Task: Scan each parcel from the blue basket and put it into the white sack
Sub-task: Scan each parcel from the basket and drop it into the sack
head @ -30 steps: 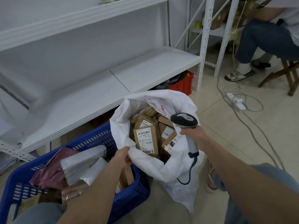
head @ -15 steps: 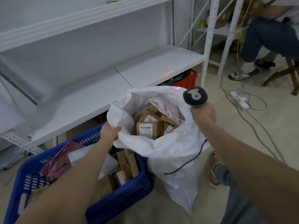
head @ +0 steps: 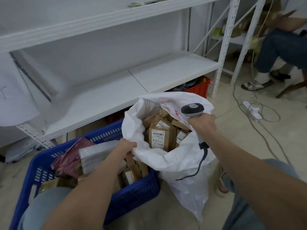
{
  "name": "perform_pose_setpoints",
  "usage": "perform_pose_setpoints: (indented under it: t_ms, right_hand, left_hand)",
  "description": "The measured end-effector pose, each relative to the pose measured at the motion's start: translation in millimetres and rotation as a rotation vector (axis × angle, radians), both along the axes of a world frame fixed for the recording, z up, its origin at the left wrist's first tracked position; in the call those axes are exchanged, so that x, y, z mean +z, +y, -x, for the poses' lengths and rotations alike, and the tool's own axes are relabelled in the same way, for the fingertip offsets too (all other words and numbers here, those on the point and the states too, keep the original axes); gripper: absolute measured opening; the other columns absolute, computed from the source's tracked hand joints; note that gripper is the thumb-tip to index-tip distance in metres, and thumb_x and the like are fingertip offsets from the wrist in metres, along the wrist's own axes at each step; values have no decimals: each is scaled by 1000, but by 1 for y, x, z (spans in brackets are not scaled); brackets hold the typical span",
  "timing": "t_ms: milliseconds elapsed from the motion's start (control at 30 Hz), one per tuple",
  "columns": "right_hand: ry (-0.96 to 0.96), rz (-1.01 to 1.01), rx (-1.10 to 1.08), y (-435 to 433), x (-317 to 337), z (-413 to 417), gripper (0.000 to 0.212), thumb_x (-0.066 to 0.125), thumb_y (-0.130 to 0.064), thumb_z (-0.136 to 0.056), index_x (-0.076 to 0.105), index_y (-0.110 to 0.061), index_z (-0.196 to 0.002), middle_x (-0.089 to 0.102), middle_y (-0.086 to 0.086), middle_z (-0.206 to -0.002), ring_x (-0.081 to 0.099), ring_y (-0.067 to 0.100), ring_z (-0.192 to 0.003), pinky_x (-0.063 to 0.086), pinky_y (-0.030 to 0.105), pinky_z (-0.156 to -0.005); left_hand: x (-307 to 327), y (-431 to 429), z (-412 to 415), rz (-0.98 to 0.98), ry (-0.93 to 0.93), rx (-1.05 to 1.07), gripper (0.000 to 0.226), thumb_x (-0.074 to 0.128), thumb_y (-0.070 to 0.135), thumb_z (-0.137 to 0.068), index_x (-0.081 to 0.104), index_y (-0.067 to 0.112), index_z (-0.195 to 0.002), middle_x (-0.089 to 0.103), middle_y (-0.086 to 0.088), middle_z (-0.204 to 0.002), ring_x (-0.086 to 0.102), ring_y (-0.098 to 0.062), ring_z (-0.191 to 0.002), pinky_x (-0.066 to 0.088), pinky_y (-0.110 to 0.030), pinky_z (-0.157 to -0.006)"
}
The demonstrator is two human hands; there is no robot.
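White sack (head: 182,173) stands on the floor, mouth open, touching the right end of the blue basket (head: 137,193). Sack contents: brown labelled boxes (head: 158,137), packed close, barcodes up. Basket contents: pink mailer (head: 69,161), white padded parcel (head: 98,154), small brown cartons (head: 138,168) at the sack end (count not readable). Left hand (head: 126,146): fingers curled, pinching the sack's near rim. Right hand (head: 201,124): fingers clamped round the handle of the scanner (head: 192,109), held above the sack mouth, cord hanging down the sack's side.
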State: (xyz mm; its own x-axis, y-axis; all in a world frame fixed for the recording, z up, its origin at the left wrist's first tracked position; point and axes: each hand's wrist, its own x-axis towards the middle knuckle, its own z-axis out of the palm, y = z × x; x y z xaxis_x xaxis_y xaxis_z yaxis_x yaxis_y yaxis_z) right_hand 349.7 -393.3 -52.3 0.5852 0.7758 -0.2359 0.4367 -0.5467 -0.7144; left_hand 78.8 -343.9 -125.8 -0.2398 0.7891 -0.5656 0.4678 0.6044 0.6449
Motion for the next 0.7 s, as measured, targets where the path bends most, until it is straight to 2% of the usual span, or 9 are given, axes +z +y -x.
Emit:
perform_pose_setpoints:
  t_ms: [33, 133, 200, 267, 367, 500, 600, 700]
  right_hand:
    - [-10, -7, 7, -4, 4, 5, 41, 62, -26, -85, 52, -6, -120, 38, 13, -132, 51, 28, -86, 47, 38, -87]
    - [-9, -59, 19, -14, 3, 24, 43, 67, -34, -82, 57, -8, -115, 48, 10, -126, 56, 31, -100, 49, 39, -90]
    - [81, -85, 54, -20, 3, 40, 35, 69, -35, -79, 61, -11, -103, 61, 8, -110, 61, 28, -96, 53, 38, -86]
    - [231, -112, 103, -22, 2, 59, 26, 68, -30, -76, 63, -11, -93, 69, 7, -91, 66, 25, -85, 56, 39, -82]
    - [426, -100, 147, -22, 0, 92, 15, 67, -18, -76, 64, -7, -85, 72, 8, -77, 70, 22, -74, 59, 39, -78]
    - [589, -40, 216, -18, -5, 143, 21, 69, -13, -75, 62, -2, -92, 70, 9, -64, 68, 20, -61, 57, 33, -67]
    - [608, 51, 306, -13, -11, 182, 14, 68, -13, -79, 59, -5, -87, 70, 10, -64, 68, 19, -60, 56, 31, -64]
    - [594, 130, 424, -10, -23, 220, 12, 66, -15, -79, 62, -5, -86, 71, 9, -66, 68, 18, -60, 58, 32, -70]
  left_hand:
    - [-1, -2, 2, -27, 42, -22, 39, 63, 10, -86, 45, 3, -120, 56, -21, -115, 60, -35, -99, 57, -44, -80]
    - [-13, -7, 17, -75, 147, -71, 44, 69, 17, -82, 44, 5, -117, 57, -18, -113, 62, -36, -96, 58, -47, -76]
    - [-40, 2, 32, -79, 77, -72, 57, 76, 29, -75, 47, 5, -119, 60, -17, -116, 63, -35, -99, 57, -47, -82]
    - [-28, -12, 34, -86, 21, -60, 65, 75, 36, -75, 47, 5, -125, 60, -16, -121, 61, -32, -106, 54, -46, -90]
    - [14, -45, 36, -105, 20, -28, 54, 65, 28, -89, 44, 2, -130, 55, -15, -125, 56, -30, -111, 52, -40, -90]
    - [26, -62, 76, -84, 64, 22, 60, 61, 19, -92, 32, 1, -141, 44, -17, -137, 50, -31, -119, 49, -42, -94]
    - [30, -76, 114, -69, 161, 31, 53, 63, 15, -91, 40, -3, -135, 50, -18, -131, 53, -32, -116, 49, -42, -95]
    - [26, -87, 150, -45, 196, 58, 36, 69, 16, -84, 58, 8, -117, 62, -13, -117, 61, -27, -104, 51, -42, -94]
